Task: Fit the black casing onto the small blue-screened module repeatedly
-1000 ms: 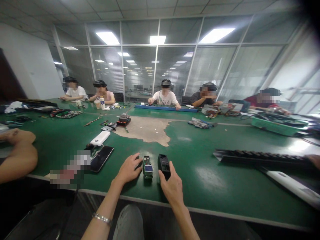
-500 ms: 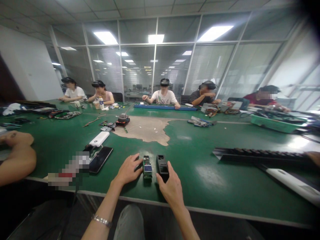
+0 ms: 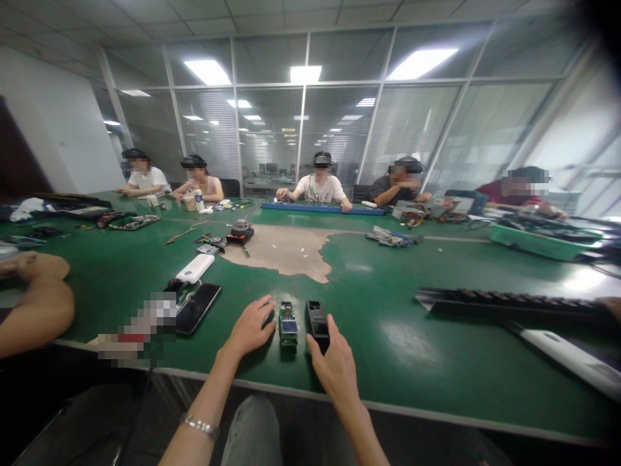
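Right hand (image 3: 337, 362) has thumb and fingers closed around the black casing (image 3: 316, 315), just right of the circuit board (image 3: 288, 329) on the green table (image 3: 407, 375). Left hand (image 3: 251, 329), fingers loosely apart, is just left of the board. Farther left of the board lies a dark phone (image 3: 198, 309); well to its right, a long black rail (image 3: 504, 308).

The housing (image 3: 317, 317) is black, the circuit board (image 3: 287, 313) green, its screen (image 3: 290, 327) blue.
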A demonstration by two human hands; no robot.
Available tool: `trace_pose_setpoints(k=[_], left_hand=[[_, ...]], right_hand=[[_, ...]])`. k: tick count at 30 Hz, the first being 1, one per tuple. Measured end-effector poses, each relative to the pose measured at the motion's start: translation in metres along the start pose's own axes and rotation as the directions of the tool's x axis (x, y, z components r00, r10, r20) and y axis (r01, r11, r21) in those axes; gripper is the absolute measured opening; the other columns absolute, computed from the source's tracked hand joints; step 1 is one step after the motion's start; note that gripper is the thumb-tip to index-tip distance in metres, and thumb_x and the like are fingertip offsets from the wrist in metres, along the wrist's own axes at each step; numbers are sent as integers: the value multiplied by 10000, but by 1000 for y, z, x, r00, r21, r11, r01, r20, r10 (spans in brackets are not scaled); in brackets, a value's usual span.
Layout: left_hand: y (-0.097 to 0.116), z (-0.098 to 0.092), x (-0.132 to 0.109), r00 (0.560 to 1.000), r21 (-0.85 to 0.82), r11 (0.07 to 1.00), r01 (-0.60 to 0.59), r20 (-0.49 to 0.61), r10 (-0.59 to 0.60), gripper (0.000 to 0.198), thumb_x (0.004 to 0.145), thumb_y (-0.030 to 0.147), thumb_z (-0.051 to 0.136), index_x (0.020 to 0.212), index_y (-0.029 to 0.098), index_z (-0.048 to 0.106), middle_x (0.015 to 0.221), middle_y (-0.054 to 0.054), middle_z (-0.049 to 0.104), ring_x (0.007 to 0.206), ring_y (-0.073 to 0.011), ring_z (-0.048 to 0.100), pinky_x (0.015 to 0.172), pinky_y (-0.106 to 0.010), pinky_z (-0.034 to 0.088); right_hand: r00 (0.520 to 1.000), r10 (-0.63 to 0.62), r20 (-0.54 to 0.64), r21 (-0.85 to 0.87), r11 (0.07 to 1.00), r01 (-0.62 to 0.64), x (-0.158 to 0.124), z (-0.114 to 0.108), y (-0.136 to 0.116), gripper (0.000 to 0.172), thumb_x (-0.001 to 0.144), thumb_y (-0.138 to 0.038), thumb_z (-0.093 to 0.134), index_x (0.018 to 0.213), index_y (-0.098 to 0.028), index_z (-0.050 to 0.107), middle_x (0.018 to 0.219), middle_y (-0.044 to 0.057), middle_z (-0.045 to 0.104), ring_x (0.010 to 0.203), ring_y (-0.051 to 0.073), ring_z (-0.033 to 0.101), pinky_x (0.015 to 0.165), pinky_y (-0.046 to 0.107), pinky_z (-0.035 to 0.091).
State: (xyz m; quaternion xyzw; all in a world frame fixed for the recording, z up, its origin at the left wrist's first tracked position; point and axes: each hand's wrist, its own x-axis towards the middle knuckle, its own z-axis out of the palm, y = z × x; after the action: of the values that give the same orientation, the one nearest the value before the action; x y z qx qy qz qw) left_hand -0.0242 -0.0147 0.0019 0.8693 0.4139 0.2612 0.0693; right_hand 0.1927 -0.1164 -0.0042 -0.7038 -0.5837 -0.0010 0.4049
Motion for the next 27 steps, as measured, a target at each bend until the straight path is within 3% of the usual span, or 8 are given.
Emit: trace_pose_setpoints(k=[5, 11, 20, 27], left_hand=[[1, 0, -1, 1000, -23, 1000, 9, -6, -9, 484, 886, 363, 530, 1341, 198, 505, 1440, -112, 448, 1323, -257, 421, 1114, -451, 330], [1, 1, -3, 1000, -41, 999, 22, -19, -23, 472, 878, 349, 545, 1328, 209, 515, 1445, -107, 441, 1328, -258, 415, 1114, -460, 333], [-9, 9, -1, 997, -90, 996, 19, -72, -25, 489, 894, 168, 429, 1382, 201, 442, 1449, -90, 438, 1342, -200, 400, 1124, -443, 340], [-9, 9, -2, 998, -72, 997, 17, -52, -21, 486, 884, 256, 503, 1365, 194, 469, 1448, -104, 436, 1340, -230, 401, 1125, -441, 333]], right_hand=[[995, 104, -6, 113, 988, -103, 4, -15, -20, 678, 867, -499, 483, 1388, -71, 423, 1320, 189, 549, 1220, 291, 528, 1009, 420, 417], [999, 51, 14, 193, 980, -52, 10, -21, -55, 695, 852, -493, 512, 1386, -56, 423, 1329, 186, 543, 1218, 282, 532, 996, 394, 429], [998, 12, 59, 75, 997, -17, 11, -4, -85, 661, 862, -401, 517, 1402, -44, 385, 1268, 219, 578, 1146, 309, 581, 929, 400, 454], [995, 19, 103, 37, 999, -22, 12, -5, -90, 643, 864, -376, 502, 1404, -51, 375, 1257, 210, 588, 1120, 305, 594, 901, 381, 458]])
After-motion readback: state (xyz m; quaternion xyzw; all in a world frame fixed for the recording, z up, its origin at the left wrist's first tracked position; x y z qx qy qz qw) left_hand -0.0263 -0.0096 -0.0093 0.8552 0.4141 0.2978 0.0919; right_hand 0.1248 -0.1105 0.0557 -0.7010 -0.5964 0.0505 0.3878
